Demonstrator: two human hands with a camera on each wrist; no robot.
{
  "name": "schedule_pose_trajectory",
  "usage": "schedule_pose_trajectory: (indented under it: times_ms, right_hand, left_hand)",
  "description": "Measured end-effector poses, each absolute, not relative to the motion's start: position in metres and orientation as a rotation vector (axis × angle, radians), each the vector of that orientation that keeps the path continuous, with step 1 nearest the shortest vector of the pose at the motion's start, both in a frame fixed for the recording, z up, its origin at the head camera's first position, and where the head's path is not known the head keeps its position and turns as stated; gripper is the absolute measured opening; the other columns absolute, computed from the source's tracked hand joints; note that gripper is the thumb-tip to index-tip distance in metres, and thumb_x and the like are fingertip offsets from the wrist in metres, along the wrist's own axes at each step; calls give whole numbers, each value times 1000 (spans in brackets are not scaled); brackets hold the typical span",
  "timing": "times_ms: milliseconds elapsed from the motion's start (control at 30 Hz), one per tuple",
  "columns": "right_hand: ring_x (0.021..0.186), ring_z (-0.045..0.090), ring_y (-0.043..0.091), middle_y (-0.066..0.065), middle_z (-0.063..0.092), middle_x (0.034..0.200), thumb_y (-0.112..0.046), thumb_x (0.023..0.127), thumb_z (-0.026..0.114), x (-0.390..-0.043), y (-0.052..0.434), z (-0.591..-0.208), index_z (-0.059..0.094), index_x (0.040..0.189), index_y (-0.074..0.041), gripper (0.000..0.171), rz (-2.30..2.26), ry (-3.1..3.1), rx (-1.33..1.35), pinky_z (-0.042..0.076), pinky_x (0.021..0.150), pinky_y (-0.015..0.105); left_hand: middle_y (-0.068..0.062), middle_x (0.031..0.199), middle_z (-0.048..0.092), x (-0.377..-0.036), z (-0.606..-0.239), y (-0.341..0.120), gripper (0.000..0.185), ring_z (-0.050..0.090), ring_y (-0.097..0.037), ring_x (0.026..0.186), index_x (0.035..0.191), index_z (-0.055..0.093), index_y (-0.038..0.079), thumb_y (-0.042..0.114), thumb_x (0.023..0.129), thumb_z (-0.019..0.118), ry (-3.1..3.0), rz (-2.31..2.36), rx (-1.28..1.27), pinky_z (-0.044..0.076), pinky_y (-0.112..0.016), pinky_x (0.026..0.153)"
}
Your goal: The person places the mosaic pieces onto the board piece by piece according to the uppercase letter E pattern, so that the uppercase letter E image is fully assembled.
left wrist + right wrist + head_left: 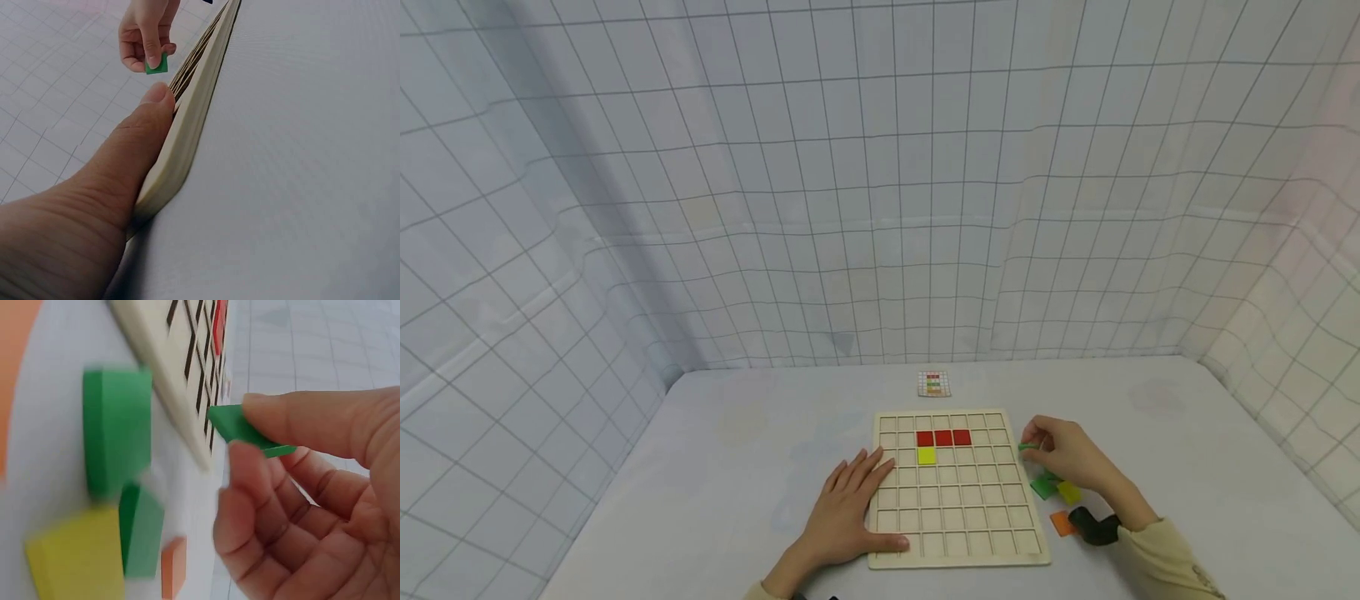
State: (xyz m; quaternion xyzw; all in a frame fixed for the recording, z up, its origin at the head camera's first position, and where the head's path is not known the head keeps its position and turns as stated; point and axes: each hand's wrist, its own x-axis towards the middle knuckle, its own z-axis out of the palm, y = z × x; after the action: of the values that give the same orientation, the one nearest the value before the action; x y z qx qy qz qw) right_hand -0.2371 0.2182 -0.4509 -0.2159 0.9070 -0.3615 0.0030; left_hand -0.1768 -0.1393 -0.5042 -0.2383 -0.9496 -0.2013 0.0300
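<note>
A cream grid board (958,561) lies flat on the white table. Three red tiles (943,438) fill neighbouring squares in a row near its far side, with one yellow tile (927,456) just below the leftmost. My left hand (841,517) rests on the board's left edge, fingers spread and thumb over the near left corner. Off the right edge of the board, my right hand (1066,452) pinches a square green tile (239,427) between thumb and fingers. In the right wrist view the tile is held above the table.
Loose tiles lie right of the board below my right hand: green (1042,487), yellow (1070,492) and orange (1063,523). Behind the board is a small card (934,384) printed with a coloured grid pattern. A white checked curtain (880,183) encloses the back and sides.
</note>
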Motion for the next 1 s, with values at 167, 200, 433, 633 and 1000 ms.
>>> schedule_pose_trajectory:
  times_ms: [167, 200, 433, 633, 1000]
  right_hand:
    - [61, 47, 7, -5, 52, 73, -11, 84, 74, -231, 197, -452, 61, 87, -11, 14, -1260, 2737, -817, 42, 53, 23]
    - [62, 47, 7, -5, 52, 73, -12, 84, 74, -229, 191, -452, 61, 88, -11, 14, -1275, 2708, -843, 42, 54, 23]
    - [66, 49, 7, -8, 53, 75, -7, 83, 73, -223, 148, -456, 60, 87, -13, 15, -1267, 2567, -1009, 44, 58, 22]
    - [67, 51, 6, -8, 56, 75, 2, 82, 70, -224, 119, -457, 63, 85, -10, 15, -1233, 2547, -1041, 46, 61, 24]
    - [66, 50, 6, -10, 54, 73, 3, 82, 69, -229, 102, -464, 63, 84, -11, 15, -1173, 2674, -995, 45, 60, 24]
  left_hand:
    - [-2, 156, 19, -176, -504, -140, 106, 11, -24, 142, 151, 29, 21, 83, 69, 53, -2935, -625, -730, 11, -52, 110]
    - [-2, 156, 19, -176, -504, -140, 106, 11, -24, 142, 151, 29, 21, 83, 68, 53, -2939, -623, -726, 11, -52, 110]
    - [-2, 156, 19, -175, -504, -139, 106, 11, -25, 142, 150, 30, 21, 83, 68, 52, -2952, -626, -714, 11, -52, 110]
    - [-2, 156, 20, -175, -503, -139, 105, 11, -25, 142, 150, 30, 20, 82, 69, 53, -2939, -629, -724, 11, -52, 109]
    - [-4, 156, 20, -175, -502, -138, 104, 12, -25, 142, 150, 31, 19, 80, 70, 55, -2914, -638, -744, 11, -52, 110]
